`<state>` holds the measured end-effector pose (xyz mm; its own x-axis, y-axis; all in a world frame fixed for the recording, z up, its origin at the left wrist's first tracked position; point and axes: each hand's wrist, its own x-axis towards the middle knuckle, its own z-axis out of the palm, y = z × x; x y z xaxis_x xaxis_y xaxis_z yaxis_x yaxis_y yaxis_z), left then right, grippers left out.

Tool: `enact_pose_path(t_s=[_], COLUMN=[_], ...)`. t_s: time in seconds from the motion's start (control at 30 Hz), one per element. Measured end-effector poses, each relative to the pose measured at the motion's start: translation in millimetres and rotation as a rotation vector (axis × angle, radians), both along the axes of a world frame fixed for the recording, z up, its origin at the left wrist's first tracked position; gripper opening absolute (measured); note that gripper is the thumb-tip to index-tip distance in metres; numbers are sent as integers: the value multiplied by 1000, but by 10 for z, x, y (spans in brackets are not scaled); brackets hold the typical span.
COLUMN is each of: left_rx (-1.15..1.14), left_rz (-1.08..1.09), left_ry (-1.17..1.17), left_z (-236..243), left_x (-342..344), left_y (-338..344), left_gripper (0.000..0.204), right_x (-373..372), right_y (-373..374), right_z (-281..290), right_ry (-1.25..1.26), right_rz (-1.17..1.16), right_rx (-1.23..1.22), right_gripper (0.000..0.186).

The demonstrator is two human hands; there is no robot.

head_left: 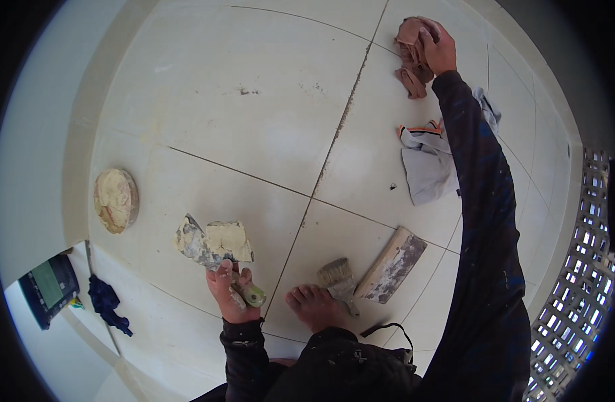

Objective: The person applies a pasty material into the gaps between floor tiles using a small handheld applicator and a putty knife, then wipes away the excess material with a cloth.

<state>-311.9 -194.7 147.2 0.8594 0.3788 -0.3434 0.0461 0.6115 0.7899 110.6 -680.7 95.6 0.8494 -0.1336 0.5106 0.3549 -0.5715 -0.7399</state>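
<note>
At the lower centre-left, my left hand (228,289) is closed around a putty knife with a pale green handle (254,295). Its wide blade carries a thick slab of cream paste (227,239). A second smeared blade or piece (195,244) shows beside it; I cannot tell whether it is a separate tool. My right arm stretches far forward to the upper right. There my right hand (438,48) grips a crumpled brown cloth (413,57) on the tiled floor, its fingers curled over the cloth's edge.
Near my bare foot (315,305) lie a paint brush (337,276) and a paste-smeared flat block (392,265). A grey cloth (428,167) lies under my right forearm. At left stand a round tub of cream paste (116,201), a dark cloth (106,303) and a dark bag (49,289).
</note>
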Motion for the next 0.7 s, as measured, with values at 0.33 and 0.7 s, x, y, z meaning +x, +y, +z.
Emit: enact_pose_path(t_s=[0.33,0.7], left_rx=[20,6], left_rz=[68,16], left_ry=[65,-1], left_z=[54,58], left_x=[116,196], left_y=[-56,-15], left_gripper=[23,24], right_x=[323,-1162], right_y=[579,1396], right_z=[-449,-248], right_ry=[87,199], right_rz=[318,617], right_rx=[-351,-452], right_gripper=[45,39])
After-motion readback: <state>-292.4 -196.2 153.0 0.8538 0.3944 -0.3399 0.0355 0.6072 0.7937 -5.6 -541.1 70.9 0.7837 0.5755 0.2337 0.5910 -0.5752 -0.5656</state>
